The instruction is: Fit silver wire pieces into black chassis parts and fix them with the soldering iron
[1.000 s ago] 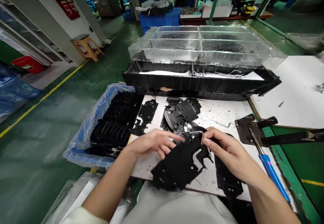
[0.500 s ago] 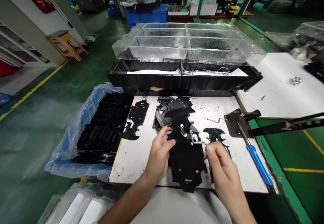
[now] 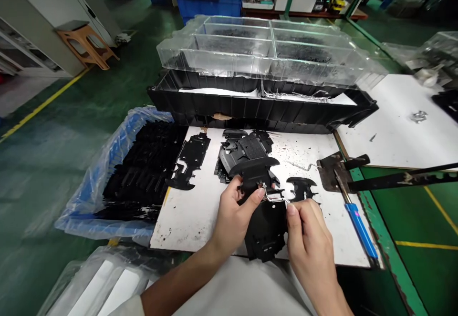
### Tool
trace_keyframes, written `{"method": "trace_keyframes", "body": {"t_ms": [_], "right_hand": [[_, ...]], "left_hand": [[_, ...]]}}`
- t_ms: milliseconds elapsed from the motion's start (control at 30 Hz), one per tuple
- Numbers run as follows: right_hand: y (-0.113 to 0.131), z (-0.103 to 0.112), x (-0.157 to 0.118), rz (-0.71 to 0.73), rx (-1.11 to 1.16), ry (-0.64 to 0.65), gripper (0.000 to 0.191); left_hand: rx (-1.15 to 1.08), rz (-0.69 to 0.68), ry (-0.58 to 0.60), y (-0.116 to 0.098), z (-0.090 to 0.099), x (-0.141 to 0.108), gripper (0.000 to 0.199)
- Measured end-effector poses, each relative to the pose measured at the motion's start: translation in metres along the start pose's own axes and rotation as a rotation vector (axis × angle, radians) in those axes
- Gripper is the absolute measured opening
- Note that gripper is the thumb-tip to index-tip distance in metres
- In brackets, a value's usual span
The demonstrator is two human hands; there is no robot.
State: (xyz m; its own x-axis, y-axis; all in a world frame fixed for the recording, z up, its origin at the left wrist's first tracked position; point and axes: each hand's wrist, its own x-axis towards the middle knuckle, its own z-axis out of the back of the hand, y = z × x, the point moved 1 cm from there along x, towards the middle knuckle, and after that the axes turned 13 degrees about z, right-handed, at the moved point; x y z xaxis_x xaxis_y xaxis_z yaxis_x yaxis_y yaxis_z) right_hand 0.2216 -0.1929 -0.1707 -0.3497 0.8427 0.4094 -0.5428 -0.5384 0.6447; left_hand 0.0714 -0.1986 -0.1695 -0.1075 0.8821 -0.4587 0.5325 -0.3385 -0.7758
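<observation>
Head view: gripping a plate (image 3: 266,232) in the left hand (image 3: 234,211), nearly closed, with thumb in front and fingers curled behind. Pinching one end of a bent wire (image 3: 275,199) between thumb and forefinger of the right hand (image 3: 310,235), with the other fingers folded in. Holding the plate between both hands, with the wire across it, near the left thumb. Just beyond the left hand, a pile (image 3: 246,147) of dark parts; to its left, a flat plate (image 3: 192,156) on the table (image 3: 186,225), then a lined bin (image 3: 73,216). Beyond the right hand, another plate (image 3: 301,186), partly hidden; to its right, a blue-handled tool (image 3: 360,228). Farther beyond both, a black tray (image 3: 222,106) under a clear one (image 3: 214,63).
</observation>
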Motion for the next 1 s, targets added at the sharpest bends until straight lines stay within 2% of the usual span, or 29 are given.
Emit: {"method": "trace_keyframes", "body": {"t_ms": [200, 500, 867, 1000], "right_hand": [[-0.0020, -0.0012, 0.0014, -0.027, 0.081, 0.009, 0.027], [-0.0061, -0.0041, 0.0019, 0.001, 0.047, 0.013, 0.028], [-0.0048, -0.0006, -0.0003, -0.069, 0.157, -0.016, 0.028], [-0.0058, 0.0022, -0.0011, -0.081, 0.189, 0.020, 0.029]], "left_hand": [[-0.012, -0.017, 0.010, -0.0004, -0.0015, -0.0018, 0.029], [-0.017, -0.030, 0.014, -0.0011, -0.0026, -0.0028, 0.027], [-0.057, 0.015, 0.026, 0.0023, -0.0049, 0.0009, 0.027], [0.001, 0.001, 0.005, 0.0014, -0.0036, 0.0019, 0.024]]}}
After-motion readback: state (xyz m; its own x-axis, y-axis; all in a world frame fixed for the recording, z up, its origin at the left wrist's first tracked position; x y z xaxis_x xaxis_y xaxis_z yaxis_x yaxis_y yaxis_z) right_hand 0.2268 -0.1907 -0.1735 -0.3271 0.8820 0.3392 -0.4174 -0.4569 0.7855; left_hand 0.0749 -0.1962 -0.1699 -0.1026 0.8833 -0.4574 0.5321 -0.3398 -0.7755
